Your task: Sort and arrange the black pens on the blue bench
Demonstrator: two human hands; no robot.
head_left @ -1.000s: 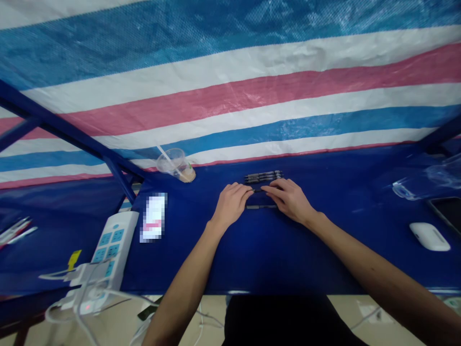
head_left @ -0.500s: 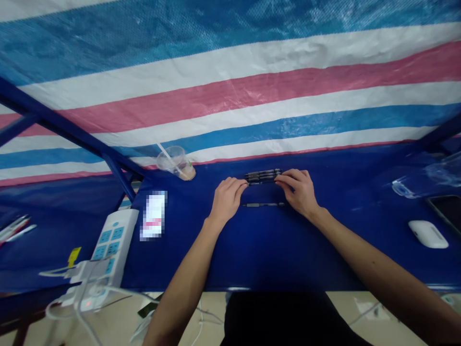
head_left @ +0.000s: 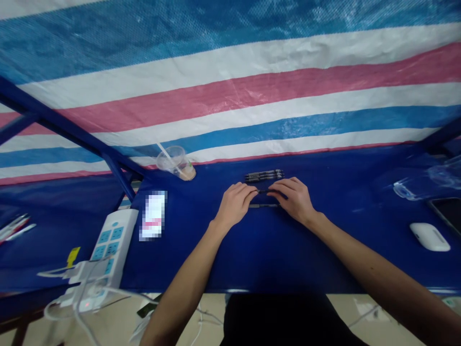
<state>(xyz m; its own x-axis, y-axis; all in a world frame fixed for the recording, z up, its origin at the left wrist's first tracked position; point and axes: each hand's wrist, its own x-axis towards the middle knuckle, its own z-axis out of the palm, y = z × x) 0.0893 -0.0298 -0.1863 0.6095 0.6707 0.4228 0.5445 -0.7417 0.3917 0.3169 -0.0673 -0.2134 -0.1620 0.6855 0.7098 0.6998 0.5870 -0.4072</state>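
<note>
Between my left hand (head_left: 236, 204) and my right hand (head_left: 292, 198) is a dark pen (head_left: 263, 191), pinched at both ends and lying crosswise over the blue tabletop (head_left: 273, 250). Just beyond the fingers, a small stack of dark pens (head_left: 264, 176) rests side by side. Nearer to me than the held pen, one more pen (head_left: 264, 206) lies parallel to it, its ends partly covered by my hands.
A clear cup with a straw (head_left: 185, 170) leans at the back left, near a lit phone (head_left: 153, 215). A power strip (head_left: 115, 240) with cables is at the left. On the right are a white case (head_left: 430, 236), a dark phone (head_left: 448, 211) and a clear plastic item (head_left: 405, 189).
Both hands have moved toward me and closer together, away from the stack, with a pen between them. The stack now shows uncovered.
</note>
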